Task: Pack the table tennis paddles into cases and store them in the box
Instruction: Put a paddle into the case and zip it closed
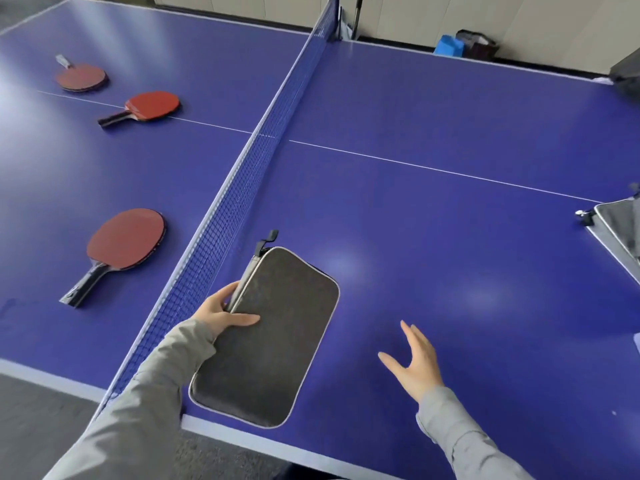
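Blue table tennis tabletop, a grey paddle case held over it.
The left hand grips the case's edge, long axis pointing away; the right hand is spread, empty. Nearest paddle lies left of the left hand, beyond the net; box far right.

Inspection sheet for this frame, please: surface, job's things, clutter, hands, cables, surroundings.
Surface: blue table with white lines, net across its middle.
Job's things: three red paddles lie left of the net: near paddle, middle paddle, far paddle. Dark grey case is held right of the net, over the near edge; its contents cannot be seen. Grey box at the right edge, cut off by the frame.
Clutter: dark item at the far right corner, cut off.
Grippers: left hand grips the case's zipper side; right hand open, holding nothing.
Cables: nothing seen.
Surroundings: blue object and dark bag by the wall.
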